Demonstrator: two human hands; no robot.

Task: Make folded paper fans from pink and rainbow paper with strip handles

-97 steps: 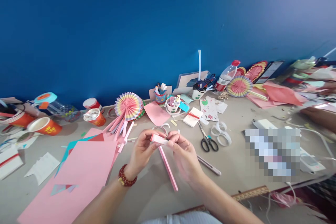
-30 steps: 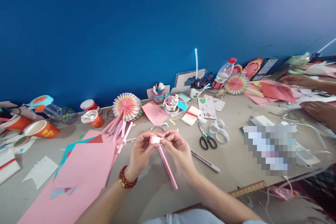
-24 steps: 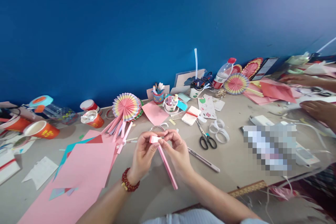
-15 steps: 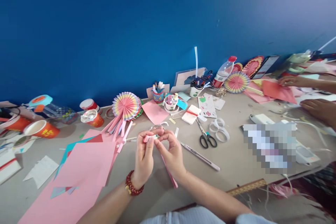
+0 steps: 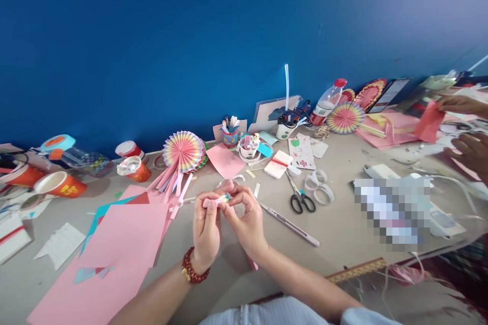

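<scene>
Above the table, my left hand [image 5: 207, 226] pinches a small pink-and-white piece of paper [image 5: 210, 203] between thumb and fingers. My right hand [image 5: 249, 223] pinches the other end of it, where blue and yellow bits show. The fingers hide most of the piece. Beneath my right hand a pink paper strip [image 5: 252, 264] shows in part. A utility knife [image 5: 292, 226] lies just right of that hand. Behind both hands stands a pleated paper rosette [image 5: 183, 150] with pink strips at its base.
Pink paper sheets [image 5: 124, 233] lie at left, near orange paper cups [image 5: 68, 185]. Black-handled scissors [image 5: 301, 200] and white tape rolls [image 5: 318, 186] are on the right. Along the blue wall stand a pen cup [image 5: 230, 137] and a bottle [image 5: 328, 101]. Another person's hands [image 5: 473, 150] work at far right.
My hands have shifted slightly left, and more of the piece's blue-and-yellow end shows between my fingers. At far right, the other person has lifted a red-pink paper.
</scene>
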